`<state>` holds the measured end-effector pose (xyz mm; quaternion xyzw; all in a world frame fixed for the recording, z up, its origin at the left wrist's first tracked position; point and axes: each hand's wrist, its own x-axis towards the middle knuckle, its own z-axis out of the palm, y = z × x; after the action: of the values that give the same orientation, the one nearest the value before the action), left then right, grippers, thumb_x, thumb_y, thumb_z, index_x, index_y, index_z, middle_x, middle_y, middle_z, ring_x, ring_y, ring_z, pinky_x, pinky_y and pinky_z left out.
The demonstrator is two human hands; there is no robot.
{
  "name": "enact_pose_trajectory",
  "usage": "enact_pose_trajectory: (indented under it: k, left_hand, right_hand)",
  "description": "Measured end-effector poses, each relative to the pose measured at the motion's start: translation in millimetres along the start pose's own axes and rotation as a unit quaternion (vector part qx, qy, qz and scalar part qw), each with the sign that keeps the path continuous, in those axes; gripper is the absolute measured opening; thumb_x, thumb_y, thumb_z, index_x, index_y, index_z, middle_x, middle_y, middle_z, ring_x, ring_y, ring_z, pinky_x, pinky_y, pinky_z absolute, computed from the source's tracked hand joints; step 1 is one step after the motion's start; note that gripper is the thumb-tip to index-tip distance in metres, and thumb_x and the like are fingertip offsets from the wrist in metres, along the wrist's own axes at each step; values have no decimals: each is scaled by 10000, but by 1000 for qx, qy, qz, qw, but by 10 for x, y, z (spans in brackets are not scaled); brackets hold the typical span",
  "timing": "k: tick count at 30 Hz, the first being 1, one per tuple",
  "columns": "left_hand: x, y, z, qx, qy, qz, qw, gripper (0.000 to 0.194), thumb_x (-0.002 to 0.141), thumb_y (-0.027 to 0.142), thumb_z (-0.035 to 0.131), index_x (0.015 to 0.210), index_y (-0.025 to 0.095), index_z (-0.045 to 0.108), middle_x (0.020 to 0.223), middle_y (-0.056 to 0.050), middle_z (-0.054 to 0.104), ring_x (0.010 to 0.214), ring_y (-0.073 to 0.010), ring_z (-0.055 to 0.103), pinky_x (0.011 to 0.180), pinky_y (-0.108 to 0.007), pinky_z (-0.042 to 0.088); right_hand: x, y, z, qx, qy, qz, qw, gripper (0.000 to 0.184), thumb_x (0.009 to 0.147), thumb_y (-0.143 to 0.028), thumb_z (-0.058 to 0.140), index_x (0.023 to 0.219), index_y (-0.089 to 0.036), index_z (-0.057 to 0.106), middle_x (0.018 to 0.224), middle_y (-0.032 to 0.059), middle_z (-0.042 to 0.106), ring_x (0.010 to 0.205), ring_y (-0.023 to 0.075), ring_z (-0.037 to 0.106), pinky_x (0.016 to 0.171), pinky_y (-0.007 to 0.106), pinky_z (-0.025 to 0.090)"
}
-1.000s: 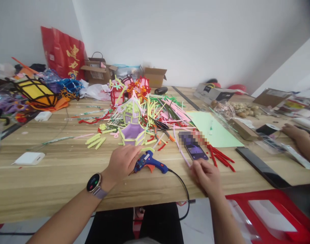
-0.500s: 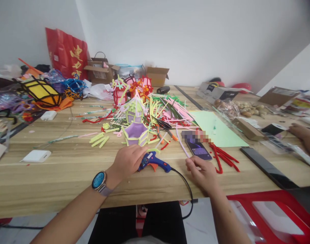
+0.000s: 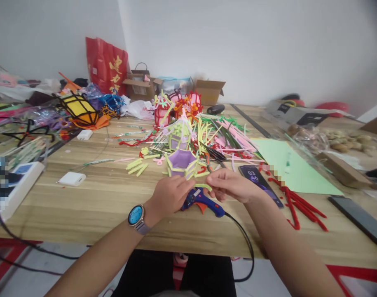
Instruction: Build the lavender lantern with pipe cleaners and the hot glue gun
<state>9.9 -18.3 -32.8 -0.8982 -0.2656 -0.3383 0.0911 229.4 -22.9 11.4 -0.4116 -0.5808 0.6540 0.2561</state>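
My left hand (image 3: 172,194) is closed, thumb and fingers pinching one end of a short yellow-green pipe cleaner (image 3: 202,186). The fingers of my right hand (image 3: 228,184) are pinched at that piece's other end. Under the pipe cleaner lies a blue glue gun (image 3: 208,202) with an orange trigger and a small lit red light; my left hand hides its nozzle. Just beyond my hands stands an open, hexagonal lilac cup edged in yellow-green (image 3: 182,160). Behind it is a small yellow-green and lilac lantern shape (image 3: 178,138).
Short yellow-green pieces (image 3: 137,167) lie left of the cup. A phone (image 3: 259,185), red pipe cleaners (image 3: 302,206) and a green sheet (image 3: 299,165) lie to the right. Loose pipe cleaners (image 3: 234,136) are heaped behind. The gun's black cord (image 3: 248,239) drops over the table edge.
My right hand has left a lilac strip near the phone and moved left to the yellow-green pipe cleaner. My left hand stays beside the glue gun. The view has swung left.
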Motion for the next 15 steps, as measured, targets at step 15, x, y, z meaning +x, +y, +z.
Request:
enact_pose_trajectory:
  k: [15]
  left_hand:
    - [18, 45, -61, -19, 48, -4, 999, 210, 949, 211, 432, 1083, 159, 585, 730, -17, 656, 655, -164, 571, 572, -288, 416]
  right_hand:
    - [-63, 155, 134, 182, -79, 22, 980, 271, 727, -382, 778, 760, -115, 745, 579, 40, 685, 325, 15, 465, 291, 93, 299]
